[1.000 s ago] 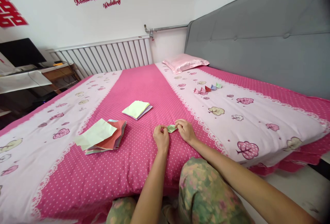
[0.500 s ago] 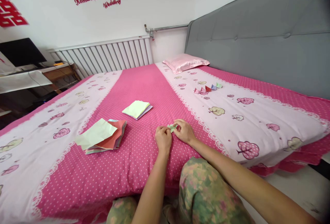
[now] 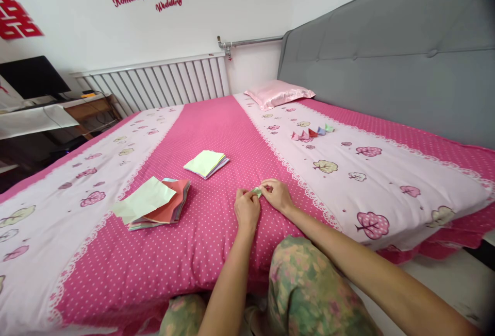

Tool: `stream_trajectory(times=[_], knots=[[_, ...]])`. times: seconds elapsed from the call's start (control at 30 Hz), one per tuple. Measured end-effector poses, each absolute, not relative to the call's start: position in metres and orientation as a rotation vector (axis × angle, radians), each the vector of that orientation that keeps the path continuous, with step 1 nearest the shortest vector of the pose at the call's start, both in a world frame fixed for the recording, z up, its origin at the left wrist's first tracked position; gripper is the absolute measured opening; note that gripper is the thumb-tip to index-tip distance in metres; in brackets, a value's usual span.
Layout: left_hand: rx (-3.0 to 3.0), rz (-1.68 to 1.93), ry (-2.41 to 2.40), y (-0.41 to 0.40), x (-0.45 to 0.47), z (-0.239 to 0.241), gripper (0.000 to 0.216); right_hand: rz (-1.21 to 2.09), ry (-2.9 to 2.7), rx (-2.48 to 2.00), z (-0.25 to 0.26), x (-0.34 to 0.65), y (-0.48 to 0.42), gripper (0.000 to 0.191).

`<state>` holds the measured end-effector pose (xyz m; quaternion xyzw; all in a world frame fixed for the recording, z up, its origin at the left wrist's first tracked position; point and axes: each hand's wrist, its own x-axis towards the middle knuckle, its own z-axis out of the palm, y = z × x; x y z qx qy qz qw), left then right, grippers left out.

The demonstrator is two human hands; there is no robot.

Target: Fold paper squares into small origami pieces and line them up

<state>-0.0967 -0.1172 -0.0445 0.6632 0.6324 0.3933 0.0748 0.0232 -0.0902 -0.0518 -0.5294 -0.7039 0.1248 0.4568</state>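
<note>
A small folded piece of pale green paper (image 3: 257, 191) is held between my two hands, just above the pink dotted bedspread (image 3: 216, 222). My left hand (image 3: 247, 207) pinches its left side, fingers curled. From the other side my right hand (image 3: 275, 194) grips it between thumb and fingertips. Fingers cover much of the paper, so its exact folded shape is hidden. Left of my hands lies a neat stack of square paper (image 3: 204, 163) with a pale yellow-green sheet on top. Nearer the left is a looser pile of coloured paper (image 3: 168, 207) under a pale green sheet (image 3: 145, 199).
Several small folded paper pieces (image 3: 312, 133) in pink, red, blue and green stand in a row at right. Beyond them are a pink pillow (image 3: 278, 94) and a grey headboard (image 3: 386, 52). A radiator (image 3: 154, 83) and a desk with a monitor (image 3: 34, 78) stand behind.
My hands have drawn slightly closer together around the green paper, and less of it shows now. The stacks and the row of folded pieces stay in place.
</note>
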Motion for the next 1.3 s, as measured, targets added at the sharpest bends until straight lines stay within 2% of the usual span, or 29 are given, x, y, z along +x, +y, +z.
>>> stream_trajectory(times=[0.63, 0.8, 1.1, 1.3], knots=[[1.917, 1.23, 1.979, -0.118, -0.096, -0.044, 0.017, 0.351, -2.038, -1.408, -0.05, 0.019, -0.098, 0.022], [1.957, 1.163, 1.933, -0.119, -0.096, -0.041, 0.026, 0.332, -2.038, -1.415, -0.051, 0.019, -0.1, 0.023], [1.942, 1.122, 1.957, -0.117, -0.095, -0.042, 0.018, 0.274, -1.932, -1.415, -0.051, 0.019, -0.102, 0.029], [1.977, 1.145, 1.94, -0.121, -0.094, -0.041, 0.017, 0.219, -1.839, -1.406, -0.049, 0.018, -0.107, 0.017]])
